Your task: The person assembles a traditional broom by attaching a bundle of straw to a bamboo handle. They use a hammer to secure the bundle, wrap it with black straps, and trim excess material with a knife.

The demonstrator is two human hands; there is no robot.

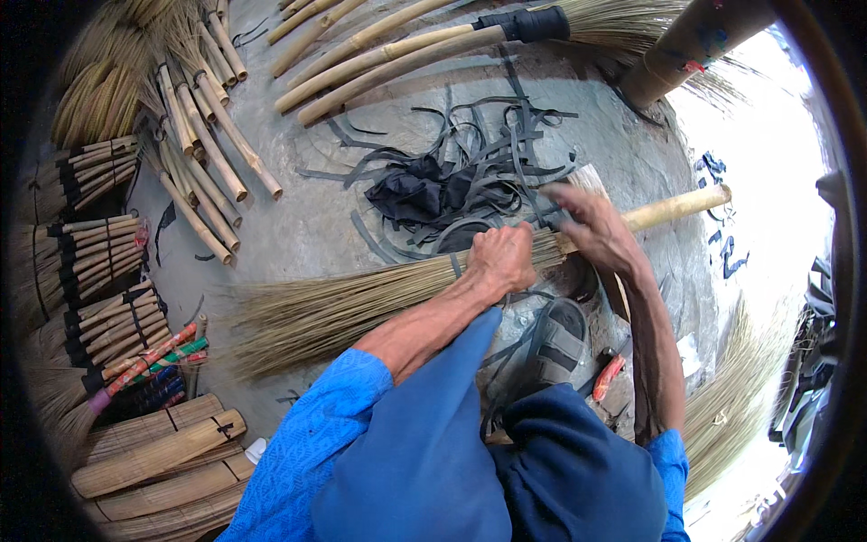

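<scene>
A grass broom (361, 312) lies across in front of me, its loose bristle end to the left. Its pale bamboo handle (682, 208) points to the right. My left hand (502, 259) is closed around the bristle bundle, close to where it meets the handle. A narrow dark strip (456, 265) crosses the bristles just left of that hand. Over the joint of bristles and handle is my right hand (594, 228), slightly blurred, its fingers apart, with nothing visible in them. Behind both hands lies a tangle of black and grey strips (452, 185).
Bamboo-handled brooms (406, 68) lie at the far side, more bamboo sticks (208, 135) at the far left. Tied bundles (104, 248) line the left edge. A sandal (558, 339) and a red-handled tool (609, 377) are near my knees. Loose grass (736, 397) lies right; a thick post (691, 50) stands far right.
</scene>
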